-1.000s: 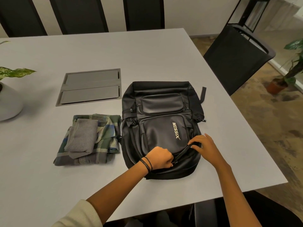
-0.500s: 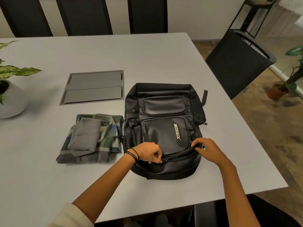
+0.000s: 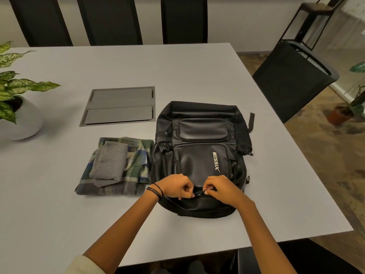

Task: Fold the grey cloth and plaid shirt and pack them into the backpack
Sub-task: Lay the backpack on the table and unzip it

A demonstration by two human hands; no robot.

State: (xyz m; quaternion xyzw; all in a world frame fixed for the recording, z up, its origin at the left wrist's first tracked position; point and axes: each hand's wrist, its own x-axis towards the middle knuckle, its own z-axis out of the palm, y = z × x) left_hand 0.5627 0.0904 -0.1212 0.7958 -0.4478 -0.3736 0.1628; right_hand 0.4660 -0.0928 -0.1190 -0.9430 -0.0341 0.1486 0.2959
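A black backpack (image 3: 201, 147) lies flat on the grey table (image 3: 138, 66), front panel up. My left hand (image 3: 175, 185) and my right hand (image 3: 221, 187) meet at its near end, both with curled fingers pinching at the zipper (image 3: 198, 193) there. Left of the backpack lies the folded plaid shirt (image 3: 138, 165), touching the bag's side. On top of the shirt rests the folded grey cloth (image 3: 109, 163).
A recessed grey cable hatch (image 3: 118, 105) sits in the table behind the clothes. A potted plant (image 3: 17, 107) stands at the left edge. Black chairs (image 3: 292, 80) line the far and right sides. The table's near edge runs just below my forearms.
My right hand has slid left along the backpack's near end to meet my left hand at the zipper. The opening seen earlier now looks narrower. The clothes have not moved.
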